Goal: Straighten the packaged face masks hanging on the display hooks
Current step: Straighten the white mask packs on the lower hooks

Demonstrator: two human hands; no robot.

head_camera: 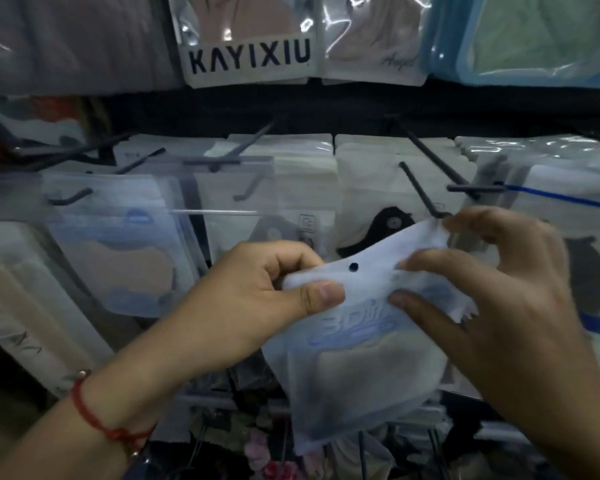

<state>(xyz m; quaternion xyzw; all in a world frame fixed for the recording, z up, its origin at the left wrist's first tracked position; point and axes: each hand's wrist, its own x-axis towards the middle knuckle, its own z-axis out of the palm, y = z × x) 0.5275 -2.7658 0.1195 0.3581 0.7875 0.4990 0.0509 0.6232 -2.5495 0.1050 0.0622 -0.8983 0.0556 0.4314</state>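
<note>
A mask packet (354, 344) sits between both hands — before hooks (420, 192) of hanging packets (118, 244).

A red string bracelet (94, 415) crosses the lower left of the frame. Pink artificial flowers (267, 459) sit at the bottom centre. A blue-edged pouch of green fabric (534, 39) hangs upper right.

Left hand (257, 289), right hand (492, 292): pinching grip.

A pale translucent mask packet (357, 362), blue-printed, is held tilted off the hooks; its punched top edge is crumpled.
</note>
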